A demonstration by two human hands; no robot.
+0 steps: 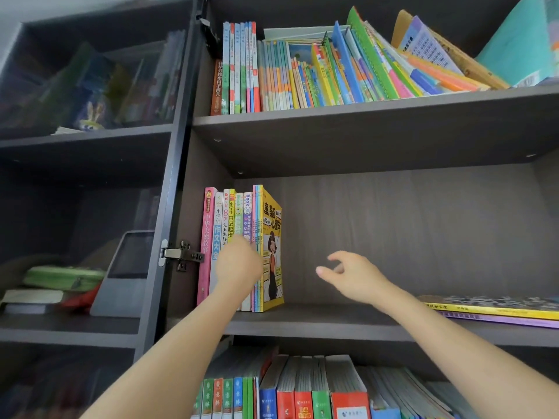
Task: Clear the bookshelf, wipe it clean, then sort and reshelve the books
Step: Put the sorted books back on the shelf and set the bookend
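Head view: the left hand (239,264) lies against the spines of the books (225,219) that stand upright at the left end of the middle shelf (332,325). It is blurred and its fingers are turned away from the camera — whether they curl round a book or only press on the spines cannot be told. The yellow book (272,252) closes that row on the right, its cover showing, just beside the hand. The right hand (354,276) hangs in the air before the back panel (408,231), well apart from the row, with its fingers loosely curled, thumb and forefinger apart, holding nothing. At the right end of the same shelf a stack (499,309) of thin books lies flat. The top row (332,74) is full — upright at the left, leaning at the right. The bottom row (302,388) stands under the middle shelf. Left of the shelf, a dark glass door (90,176) hangs on a metal hinge (181,255).
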